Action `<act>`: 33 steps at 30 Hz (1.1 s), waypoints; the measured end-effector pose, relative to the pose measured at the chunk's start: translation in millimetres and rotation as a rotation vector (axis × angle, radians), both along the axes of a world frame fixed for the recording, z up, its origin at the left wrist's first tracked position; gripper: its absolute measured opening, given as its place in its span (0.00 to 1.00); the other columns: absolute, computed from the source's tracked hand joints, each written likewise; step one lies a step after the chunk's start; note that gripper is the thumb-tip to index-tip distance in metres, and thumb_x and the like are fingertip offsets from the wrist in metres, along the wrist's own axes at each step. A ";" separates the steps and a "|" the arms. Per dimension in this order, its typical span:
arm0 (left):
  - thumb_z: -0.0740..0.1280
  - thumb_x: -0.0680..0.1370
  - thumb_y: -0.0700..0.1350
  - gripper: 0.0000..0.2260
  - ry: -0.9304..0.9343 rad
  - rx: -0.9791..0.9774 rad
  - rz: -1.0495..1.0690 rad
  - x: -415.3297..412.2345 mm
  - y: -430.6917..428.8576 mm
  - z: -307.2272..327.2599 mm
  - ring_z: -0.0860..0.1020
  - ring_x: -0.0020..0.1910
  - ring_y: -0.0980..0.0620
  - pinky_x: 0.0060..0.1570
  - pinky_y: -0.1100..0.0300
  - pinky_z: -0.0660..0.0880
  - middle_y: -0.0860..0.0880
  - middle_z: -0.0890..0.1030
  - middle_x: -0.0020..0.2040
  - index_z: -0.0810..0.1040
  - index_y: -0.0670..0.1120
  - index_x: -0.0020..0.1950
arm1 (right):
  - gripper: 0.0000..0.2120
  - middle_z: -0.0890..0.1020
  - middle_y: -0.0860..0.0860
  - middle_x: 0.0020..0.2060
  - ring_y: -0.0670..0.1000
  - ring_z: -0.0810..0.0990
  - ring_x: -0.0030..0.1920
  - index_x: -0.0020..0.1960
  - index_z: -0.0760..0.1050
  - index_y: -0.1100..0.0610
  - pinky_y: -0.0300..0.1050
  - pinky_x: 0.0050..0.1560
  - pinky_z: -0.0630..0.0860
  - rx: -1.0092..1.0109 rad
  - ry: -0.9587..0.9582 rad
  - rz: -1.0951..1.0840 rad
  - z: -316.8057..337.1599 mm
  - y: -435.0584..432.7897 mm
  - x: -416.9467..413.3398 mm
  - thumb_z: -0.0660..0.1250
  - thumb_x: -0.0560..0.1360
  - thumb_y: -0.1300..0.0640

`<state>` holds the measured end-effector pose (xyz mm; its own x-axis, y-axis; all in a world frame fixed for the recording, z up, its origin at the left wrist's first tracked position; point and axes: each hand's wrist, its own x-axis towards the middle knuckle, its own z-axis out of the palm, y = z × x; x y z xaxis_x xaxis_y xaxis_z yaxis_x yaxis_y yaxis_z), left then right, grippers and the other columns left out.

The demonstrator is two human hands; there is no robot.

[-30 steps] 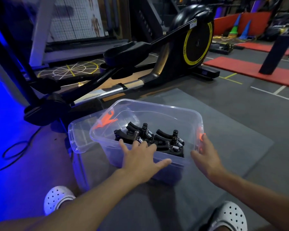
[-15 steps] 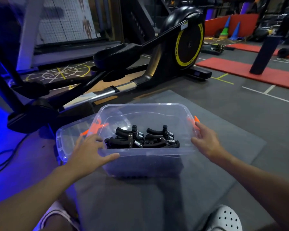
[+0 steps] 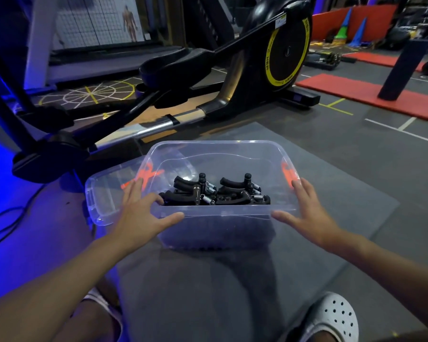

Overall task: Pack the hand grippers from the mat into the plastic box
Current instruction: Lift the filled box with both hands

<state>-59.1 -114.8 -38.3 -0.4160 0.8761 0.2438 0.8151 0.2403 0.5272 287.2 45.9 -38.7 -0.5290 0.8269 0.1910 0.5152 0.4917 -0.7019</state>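
A clear plastic box (image 3: pixel 223 144) with orange side latches stands on the grey mat (image 3: pixel 208 280) in front of me. Several black hand grippers (image 3: pixel 215 193) with steel springs lie piled on its bottom. My left hand (image 3: pixel 143 215) rests against the box's near left corner, fingers spread up the side and thumb along the front rim. At the near right corner my right hand (image 3: pixel 307 213) touches the box the same way, fingers straight along the right wall. No hand gripper is visible on the mat.
A clear lid (image 3: pixel 101 193) lies against the box's left side. A black and yellow elliptical trainer (image 3: pixel 282 50) stands just behind. A cable (image 3: pixel 0 225) loops on the floor at left. My white clogs (image 3: pixel 331 317) are at the bottom; a red mat (image 3: pixel 356 92) lies far right.
The box has turned square to me. My left hand slid from the front wall to the near left corner, and my right hand came round to the near right corner.
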 end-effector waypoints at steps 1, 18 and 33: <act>0.62 0.57 0.76 0.31 0.001 -0.016 0.018 3.7 0.9 0.1 0.46 0.78 0.48 0.75 0.49 0.48 0.49 0.54 0.79 0.79 0.52 0.44 | 0.48 0.57 0.40 0.71 0.41 0.62 0.69 0.77 0.44 0.37 0.42 0.71 0.58 -0.021 -0.026 0.015 2.8 3.8 1.2 0.69 0.65 0.35; 0.56 0.75 0.58 0.15 -0.064 0.203 0.020 -47.7 -12.9 4.3 0.76 0.49 0.48 0.53 0.47 0.74 0.50 0.78 0.47 0.76 0.49 0.46 | 0.48 0.78 0.47 0.63 0.48 0.73 0.66 0.66 0.73 0.52 0.50 0.73 0.59 0.372 -0.468 0.185 25.7 -29.2 -82.2 0.36 0.68 0.22; 0.67 0.74 0.62 0.23 -0.081 -0.384 0.424 -186.4 -11.0 -106.3 0.74 0.61 0.39 0.58 0.47 0.73 0.44 0.70 0.66 0.73 0.53 0.65 | 0.23 0.82 0.51 0.50 0.58 0.80 0.51 0.51 0.67 0.48 0.52 0.41 0.68 0.469 -0.620 0.533 32.8 -85.3 -243.7 0.42 0.77 0.33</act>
